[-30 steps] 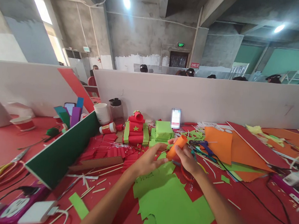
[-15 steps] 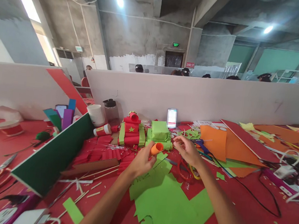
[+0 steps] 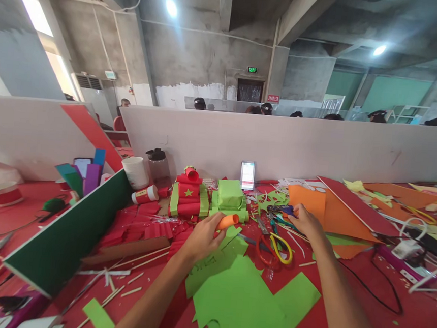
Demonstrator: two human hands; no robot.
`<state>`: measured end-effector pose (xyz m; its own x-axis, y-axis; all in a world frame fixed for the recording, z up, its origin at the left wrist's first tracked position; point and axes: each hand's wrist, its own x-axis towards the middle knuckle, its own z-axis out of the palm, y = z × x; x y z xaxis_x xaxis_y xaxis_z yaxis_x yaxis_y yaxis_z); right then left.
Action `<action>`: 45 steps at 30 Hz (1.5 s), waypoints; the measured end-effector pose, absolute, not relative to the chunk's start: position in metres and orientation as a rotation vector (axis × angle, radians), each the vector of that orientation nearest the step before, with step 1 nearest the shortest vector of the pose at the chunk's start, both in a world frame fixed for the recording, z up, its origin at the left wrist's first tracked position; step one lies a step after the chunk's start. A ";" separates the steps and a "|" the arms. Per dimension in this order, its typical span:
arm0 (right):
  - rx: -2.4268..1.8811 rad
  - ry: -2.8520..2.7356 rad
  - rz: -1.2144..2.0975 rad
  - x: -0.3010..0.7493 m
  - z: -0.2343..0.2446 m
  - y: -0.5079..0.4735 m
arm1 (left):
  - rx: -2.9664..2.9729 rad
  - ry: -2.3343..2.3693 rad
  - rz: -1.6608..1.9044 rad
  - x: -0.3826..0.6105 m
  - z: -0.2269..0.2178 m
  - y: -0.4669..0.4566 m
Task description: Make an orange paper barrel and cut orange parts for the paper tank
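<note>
My left hand is closed around a rolled orange paper tube, held above the green paper. Out to the right, my right hand has its fingers closed at the end of a blue-handled tool; its exact kind is partly hidden by the fingers. Scissors with red and yellow handles lie between my arms. Beyond my left hand stand a red paper model with a yellow star and a green paper model. Cut green sheets spread below my hands.
A green board stands at the left beside red paper scraps and thin sticks. Orange sheets lie at the right, near a purple power strip with cables. A phone leans against the white partition.
My right hand has moved right, from above the scissors to the blue-handled tool, and its fingers have closed. The orange tube in my left hand has turned, its open end now facing more right.
</note>
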<state>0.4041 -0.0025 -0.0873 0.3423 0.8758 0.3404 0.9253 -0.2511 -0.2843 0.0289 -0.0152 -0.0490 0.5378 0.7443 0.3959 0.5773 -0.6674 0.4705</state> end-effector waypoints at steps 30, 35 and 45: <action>-1.270 -1.221 0.530 0.403 -0.052 -0.014 | 2.430 1.044 0.849 0.027 -0.049 -0.019; -1.117 -1.228 0.799 0.377 -0.043 -0.029 | 2.400 1.022 0.861 0.026 -0.053 -0.015; -0.993 -1.535 0.826 0.327 -0.047 -0.032 | 2.360 0.992 0.789 0.025 -0.045 -0.019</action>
